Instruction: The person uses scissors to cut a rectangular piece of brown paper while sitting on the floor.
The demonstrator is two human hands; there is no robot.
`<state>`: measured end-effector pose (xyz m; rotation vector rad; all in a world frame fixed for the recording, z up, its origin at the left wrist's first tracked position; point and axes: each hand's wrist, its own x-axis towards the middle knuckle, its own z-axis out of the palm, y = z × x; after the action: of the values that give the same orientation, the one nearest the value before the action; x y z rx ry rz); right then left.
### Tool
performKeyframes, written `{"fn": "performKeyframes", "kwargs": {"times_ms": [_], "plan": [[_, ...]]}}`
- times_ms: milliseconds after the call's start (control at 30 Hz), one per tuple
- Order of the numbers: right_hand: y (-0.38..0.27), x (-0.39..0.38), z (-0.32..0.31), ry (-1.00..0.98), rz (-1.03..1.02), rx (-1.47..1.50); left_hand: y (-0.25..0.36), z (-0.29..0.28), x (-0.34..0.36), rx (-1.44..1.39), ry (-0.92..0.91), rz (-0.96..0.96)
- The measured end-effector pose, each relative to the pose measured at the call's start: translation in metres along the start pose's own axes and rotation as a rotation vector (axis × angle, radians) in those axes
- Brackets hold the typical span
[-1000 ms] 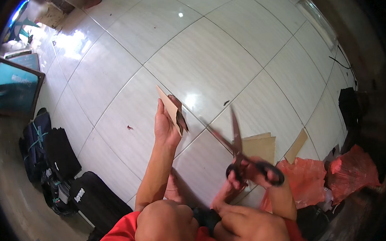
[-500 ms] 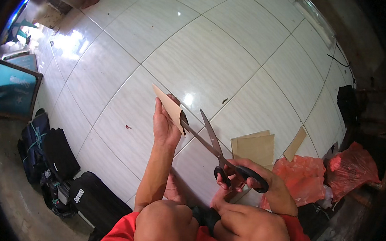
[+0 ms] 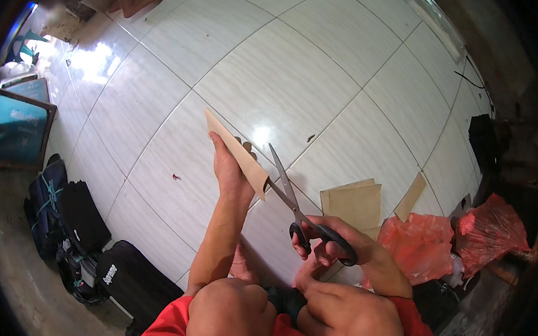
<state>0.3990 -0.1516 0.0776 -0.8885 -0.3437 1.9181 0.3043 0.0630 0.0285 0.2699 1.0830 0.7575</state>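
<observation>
A folded piece of tan cardboard [image 3: 238, 152] is pinched in my left hand [image 3: 228, 173], thumb on its near face and fingertips showing behind it. It slants from upper left to lower right above the tiled floor. My right hand [image 3: 335, 235] grips the black handles of a pair of scissors [image 3: 297, 214], with fingers through the loops. The blades are spread apart. One blade reaches the lower end of the cardboard, where its tip is hidden; the other points up, free of it.
Flat tan cardboard pieces [image 3: 352, 205] and a narrow strip [image 3: 411, 196] lie right of my hands. Beyond them sit red plastic bags [image 3: 491, 233]. Black pouches [image 3: 137, 277] and a framed blue panel [image 3: 19, 131] stand at left. Another person's foot [image 3: 139, 3] shows at the top.
The cardboard has tilted, its lower end shifting right and down, and its dark opening shows less. The scissors and my right hand have moved slightly left and up. More of the other person's foot shows.
</observation>
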Motion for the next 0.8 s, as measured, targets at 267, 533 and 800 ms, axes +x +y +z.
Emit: {"fn": "performKeyframes", "kwargs": {"times_ms": [267, 533, 800], "plan": [[0.016, 0.017, 0.013, 0.011, -0.047, 0.016, -0.012, -0.022, 0.035, -0.174, -0.31, 0.161], [0.03, 0.025, 0.01, 0.077, -0.141, -0.17, -0.026, -0.017, 0.033, -0.242, -0.353, 0.164], [0.042, 0.027, 0.009, 0.111, -0.175, -0.212, -0.028, -0.017, 0.035, -0.238, -0.272, 0.195]]}}
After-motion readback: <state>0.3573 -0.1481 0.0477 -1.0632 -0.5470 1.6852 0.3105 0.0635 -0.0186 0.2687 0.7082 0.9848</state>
